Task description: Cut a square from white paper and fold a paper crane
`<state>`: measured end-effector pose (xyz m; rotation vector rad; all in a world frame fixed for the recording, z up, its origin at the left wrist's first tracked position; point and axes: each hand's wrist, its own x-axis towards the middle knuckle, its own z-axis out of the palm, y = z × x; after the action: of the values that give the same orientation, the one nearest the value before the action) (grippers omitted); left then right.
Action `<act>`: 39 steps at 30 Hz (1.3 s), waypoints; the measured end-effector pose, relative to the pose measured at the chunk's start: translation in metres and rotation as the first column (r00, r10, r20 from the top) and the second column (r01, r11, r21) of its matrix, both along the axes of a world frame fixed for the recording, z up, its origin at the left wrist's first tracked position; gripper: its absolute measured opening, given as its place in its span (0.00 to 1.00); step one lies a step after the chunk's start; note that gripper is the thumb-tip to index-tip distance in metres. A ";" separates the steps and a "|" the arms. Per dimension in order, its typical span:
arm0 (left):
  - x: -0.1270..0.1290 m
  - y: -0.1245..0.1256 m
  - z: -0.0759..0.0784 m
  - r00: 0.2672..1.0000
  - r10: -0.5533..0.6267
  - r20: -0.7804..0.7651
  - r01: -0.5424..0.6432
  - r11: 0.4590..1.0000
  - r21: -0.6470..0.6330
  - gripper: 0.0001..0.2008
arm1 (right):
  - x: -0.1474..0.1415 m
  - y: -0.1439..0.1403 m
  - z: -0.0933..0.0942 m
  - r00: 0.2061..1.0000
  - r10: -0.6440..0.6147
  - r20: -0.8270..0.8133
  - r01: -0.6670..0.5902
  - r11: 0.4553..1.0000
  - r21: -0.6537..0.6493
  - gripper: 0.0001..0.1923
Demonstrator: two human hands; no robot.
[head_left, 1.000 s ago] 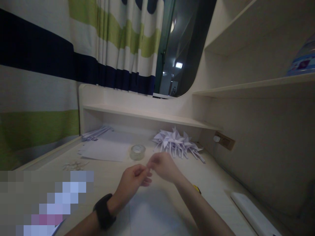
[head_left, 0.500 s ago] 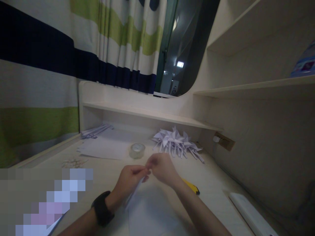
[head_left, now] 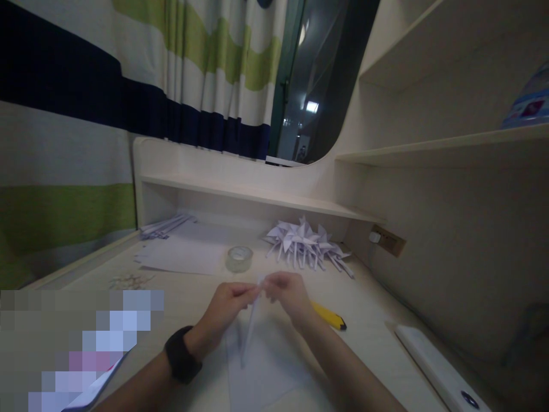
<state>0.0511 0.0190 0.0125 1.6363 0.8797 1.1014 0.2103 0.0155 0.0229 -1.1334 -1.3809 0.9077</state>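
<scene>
Both hands meet at centre, just above the worktop (head_left: 180, 297). Left hand (head_left: 225, 306) w/ black wristband (head_left: 180, 355) is closed, fingertips pinching the top of a thin paper strip (head_left: 249, 326). Right hand (head_left: 286, 293) is closed too, pinching the same top end from the other side. Strip hangs down from the pinch, slightly tilted, lower end over a white sheet (head_left: 270, 372) lying on the worktop below the hands. Tape roll (head_left: 239, 257) sits just behind the hands. Pile of folded paper pinwheels (head_left: 304, 243) further back, right, under the shelf (head_left: 257, 197). Yellow cutter (head_left: 328, 316) lies just beside the right wrist. Stack of paper (head_left: 180, 254) back left. White flat device (head_left: 437, 366) at right edge.
</scene>
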 end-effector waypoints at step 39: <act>0.009 0.003 -0.018 0.986 0.016 -0.163 0.028 0.964 0.264 0.16 | -0.007 -0.009 -0.015 0.982 -0.053 -0.183 0.036 0.995 -0.095 0.11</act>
<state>0.0597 0.0219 -0.0053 1.9735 0.8587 1.1306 0.2031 0.0062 0.0083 -1.1138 -1.1684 1.0259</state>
